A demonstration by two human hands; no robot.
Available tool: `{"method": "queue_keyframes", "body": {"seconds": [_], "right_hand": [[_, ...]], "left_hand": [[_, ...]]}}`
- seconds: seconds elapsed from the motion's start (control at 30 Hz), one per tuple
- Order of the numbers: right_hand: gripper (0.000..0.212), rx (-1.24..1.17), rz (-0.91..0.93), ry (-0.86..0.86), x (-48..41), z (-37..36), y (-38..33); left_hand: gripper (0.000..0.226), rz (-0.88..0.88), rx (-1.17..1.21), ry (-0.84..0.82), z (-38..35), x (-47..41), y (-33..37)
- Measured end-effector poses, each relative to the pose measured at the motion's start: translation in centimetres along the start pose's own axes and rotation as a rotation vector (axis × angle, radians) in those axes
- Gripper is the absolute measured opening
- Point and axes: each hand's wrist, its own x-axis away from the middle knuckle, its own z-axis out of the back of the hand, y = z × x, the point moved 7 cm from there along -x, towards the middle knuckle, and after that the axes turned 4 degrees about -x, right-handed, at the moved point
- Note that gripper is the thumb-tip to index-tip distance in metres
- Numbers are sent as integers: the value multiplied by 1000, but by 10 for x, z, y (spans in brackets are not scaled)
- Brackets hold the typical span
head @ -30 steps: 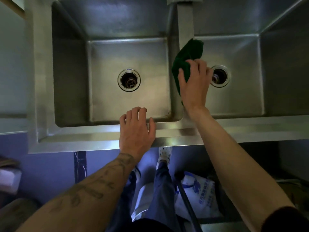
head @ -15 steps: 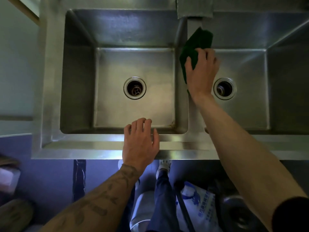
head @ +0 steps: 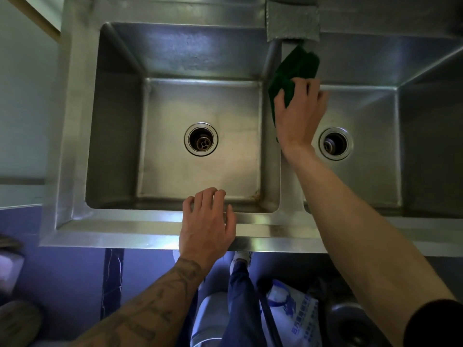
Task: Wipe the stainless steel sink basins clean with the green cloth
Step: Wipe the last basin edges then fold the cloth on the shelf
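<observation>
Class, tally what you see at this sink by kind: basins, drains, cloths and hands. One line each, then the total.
Basins: 2, left basin and right basin
Drains: 2, left drain and right drain
Cloths: 1, green cloth
Hands: 2, left hand and right hand
Total: 7

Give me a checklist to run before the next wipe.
1. Right hand grips cloth: ok.
2. Cloth touches divider: ok.
3. Left hand rests on front rim: ok.
4. Left basin spotless: not ok, brown stain in its near right corner.
5. Cloth damp: cannot tell.
</observation>
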Motion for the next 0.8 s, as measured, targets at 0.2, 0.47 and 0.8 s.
{"method": "queue_keyframes", "body": {"seconds": [0.2, 0.47, 0.8], "right_hand": [[42, -12, -59, -30, -31, -12, -6], [40, -4, 26, -36, -8, -4, 0], [32, -60, 85, -151, 82, 34, 10]], "left_hand": [[34, 4, 15, 1, -1, -1, 0], [35, -11, 0, 16, 1, 0, 0], [33, -30, -6, 46, 1, 0, 0]]}}
